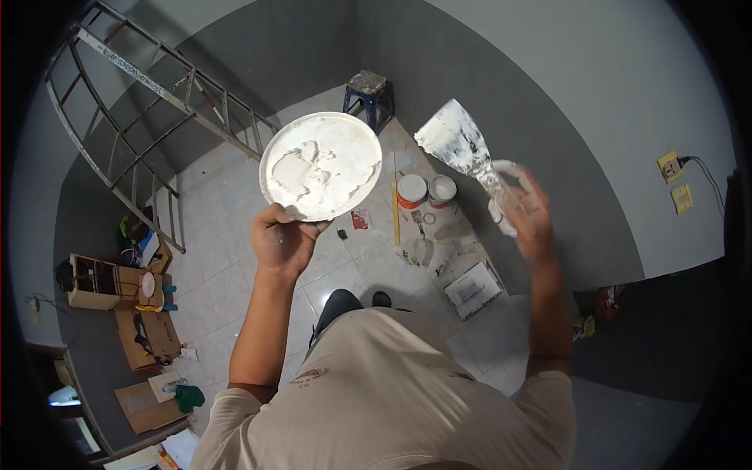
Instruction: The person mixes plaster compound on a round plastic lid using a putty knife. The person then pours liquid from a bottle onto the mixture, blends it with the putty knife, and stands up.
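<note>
My left hand (pixel 287 241) grips the near rim of a round white lid (pixel 356 149), thumb on top. White putty (pixel 301 171) lies smeared in a patch on the lid's face. To the right, my right hand (pixel 526 210) is closed around the handle of a putty knife (pixel 458 139), held up before the grey wall. White putty coats the knife's wide blade and its handle, and some sticks to my right fingers. Blade and lid are apart, with the blade to the right of the lid.
A metal scaffold frame (pixel 192 117) stands at the left wall, and a stool (pixel 368 98) in the corner. Below the knife are tubs (pixel 441 190) and a white tray (pixel 473 290) on the floor. Cardboard (pixel 149 329) lies at left. A plugged socket (pixel 670 167) is on the right wall.
</note>
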A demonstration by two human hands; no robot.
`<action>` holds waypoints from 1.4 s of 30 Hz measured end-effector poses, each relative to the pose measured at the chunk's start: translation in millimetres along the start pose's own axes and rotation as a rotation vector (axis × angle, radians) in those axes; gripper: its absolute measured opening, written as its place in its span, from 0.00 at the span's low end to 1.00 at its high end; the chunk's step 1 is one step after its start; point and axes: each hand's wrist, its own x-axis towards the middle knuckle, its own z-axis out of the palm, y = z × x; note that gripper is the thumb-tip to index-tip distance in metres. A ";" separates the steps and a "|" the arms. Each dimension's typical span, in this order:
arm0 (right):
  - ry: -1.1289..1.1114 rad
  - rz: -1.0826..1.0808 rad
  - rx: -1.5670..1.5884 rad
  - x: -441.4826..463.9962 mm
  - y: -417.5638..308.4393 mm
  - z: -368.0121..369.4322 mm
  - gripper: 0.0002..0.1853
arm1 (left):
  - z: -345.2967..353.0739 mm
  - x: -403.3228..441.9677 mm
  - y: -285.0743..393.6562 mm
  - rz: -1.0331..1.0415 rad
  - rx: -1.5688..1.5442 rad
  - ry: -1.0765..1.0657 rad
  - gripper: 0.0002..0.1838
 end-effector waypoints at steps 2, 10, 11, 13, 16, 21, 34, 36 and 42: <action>0.061 -0.282 -0.615 5.9 -20.0 11.3 0.23 | 15.5 -0.5 -6.9 -0.047 0.112 0.012 0.43; -0.221 -0.361 -1.130 45.1 -88.7 41.9 0.15 | 22.1 -9.6 -14.9 -0.167 0.113 -0.033 0.41; -0.270 -0.389 -1.140 53.4 -83.7 40.0 0.15 | 24.4 -10.3 -13.7 -0.164 0.112 -0.030 0.41; -0.332 -0.422 -1.150 61.6 -75.4 40.7 0.16 | 26.9 -13.5 -11.9 -0.124 0.129 -0.052 0.41; -0.343 -0.368 -1.194 67.1 -66.2 48.7 0.17 | 20.8 -14.9 -12.4 -0.075 0.161 -0.020 0.40; -0.330 -0.319 -1.091 77.7 -40.8 60.4 0.17 | 19.2 -10.5 -18.6 0.021 0.165 0.027 0.40; -0.307 0.214 -0.763 82.1 -14.1 88.8 0.18 | -15.7 27.2 -24.4 0.032 0.093 0.093 0.38; -0.250 0.405 -0.721 81.5 -2.7 91.1 0.17 | -20.1 32.7 -21.4 -0.007 0.085 0.103 0.37; -0.011 0.606 -0.130 57.1 48.3 107.5 0.18 | -39.0 33.6 -20.5 -0.106 -0.009 0.136 0.35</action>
